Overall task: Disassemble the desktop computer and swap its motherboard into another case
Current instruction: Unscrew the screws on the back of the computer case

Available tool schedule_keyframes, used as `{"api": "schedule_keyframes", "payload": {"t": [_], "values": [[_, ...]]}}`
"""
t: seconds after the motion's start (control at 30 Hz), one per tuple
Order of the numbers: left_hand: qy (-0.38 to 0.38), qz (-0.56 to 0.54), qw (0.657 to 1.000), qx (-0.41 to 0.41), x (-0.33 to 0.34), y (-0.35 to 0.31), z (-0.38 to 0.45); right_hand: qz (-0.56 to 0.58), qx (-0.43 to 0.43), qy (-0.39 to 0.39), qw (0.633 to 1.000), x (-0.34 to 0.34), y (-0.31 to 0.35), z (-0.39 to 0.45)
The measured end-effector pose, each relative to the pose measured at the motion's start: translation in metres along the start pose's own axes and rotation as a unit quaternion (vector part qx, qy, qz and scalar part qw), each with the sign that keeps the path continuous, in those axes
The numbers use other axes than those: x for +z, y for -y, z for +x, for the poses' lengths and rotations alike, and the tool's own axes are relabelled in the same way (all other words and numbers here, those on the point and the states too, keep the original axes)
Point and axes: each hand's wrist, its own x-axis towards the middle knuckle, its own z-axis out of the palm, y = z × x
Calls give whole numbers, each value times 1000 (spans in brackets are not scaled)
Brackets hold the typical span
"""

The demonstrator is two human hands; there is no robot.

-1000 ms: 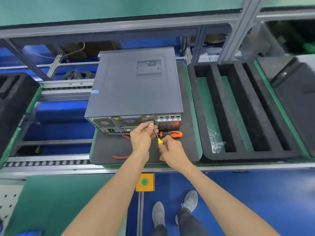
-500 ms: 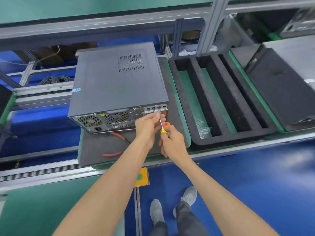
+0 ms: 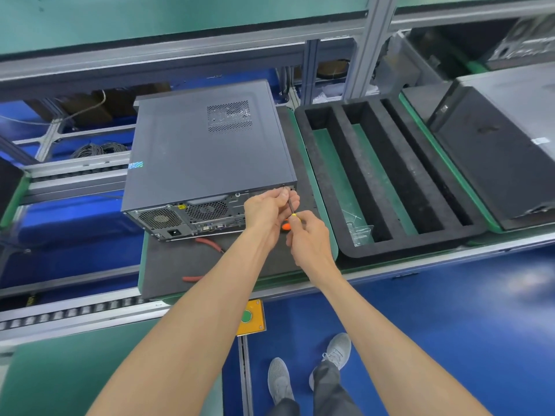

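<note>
Grey sheet metal forms the desktop computer [image 3: 207,151], which lies on its side on a dark foam mat [image 3: 180,265] on the tabletop, with its rear panel facing the person. The panel shows two round fan grilles and a power socket at its left end.

The right hand [image 3: 309,241] grasps a small screwdriver [image 3: 292,209] by its yellow-tipped handle, fingers curled round it. The thin shaft slopes up and away to the upper right corner of the rear panel, where its tip meets the case edge. The left hand [image 3: 267,208] is curled beside the shaft, its fingertips pinching the shaft near the tip and lying against the case corner.

An orange-handled tool [image 3: 285,226] lies on the mat just under the hands, mostly hidden by them. Red-handled pliers [image 3: 210,244] rest on the mat in front of the rear panel, partly covered by the left forearm.

To the right of the mat sits a black foam tray [image 3: 345,163] with long parallel slots; a clear plastic bag [image 3: 359,232] lies at the near end of the leftmost slot. Farther right lies a dark flat panel [image 3: 492,163]. A yellow box with a green button [image 3: 250,316] is fixed below the tabletop edge.
</note>
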Motion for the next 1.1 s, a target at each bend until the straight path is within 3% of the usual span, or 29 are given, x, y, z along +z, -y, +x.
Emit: {"api": "schedule_keyframes", "payload": {"t": [0.17, 0.23, 0.33, 0.43, 0.5, 0.57, 0.6, 0.67, 0.73, 0.8, 0.87, 0.93, 1.1], "values": [[1, -4, 1000, -3, -2, 0, 0, 3, 17, 4, 1000, 0, 4, -1], [-1, -2, 1000, -8, -2, -1, 0, 97, 63, 32, 993, 0, 8, -1], [2, -3, 1000, -23, -3, -3, -1, 353, 140, 113, 918, -6, 13, -2], [2, 15, 1000, -25, -5, -3, 1, 448, 183, 155, 861, -8, 14, -3], [8, 17, 999, -29, -5, -4, 1, 389, 176, 119, 896, -4, 17, -4], [3, 9, 999, -36, -4, -6, 0, 199, 105, 28, 974, 2, 20, -6], [-2, 5, 999, -40, -4, -6, 0, 82, 50, -18, 995, 5, 20, -6], [-8, -2, 999, -46, -3, -6, 1, -112, -36, -74, 990, 10, 18, -9], [-7, -16, 999, -51, -2, -6, 1, -183, -61, -107, 975, 12, 16, -11], [-8, -19, 998, -56, 0, -6, 2, -128, -30, -121, 984, 14, 15, -11], [-10, -8, 998, -56, 1, -5, 5, 7, 69, -112, 991, 17, 21, -10], [-13, 1, 998, -57, 0, -4, 8, 64, 125, -106, 984, 18, 22, -10], [-15, -8, 998, -63, -1, -6, 11, 61, 86, -114, 988, 19, 20, -14]]}}
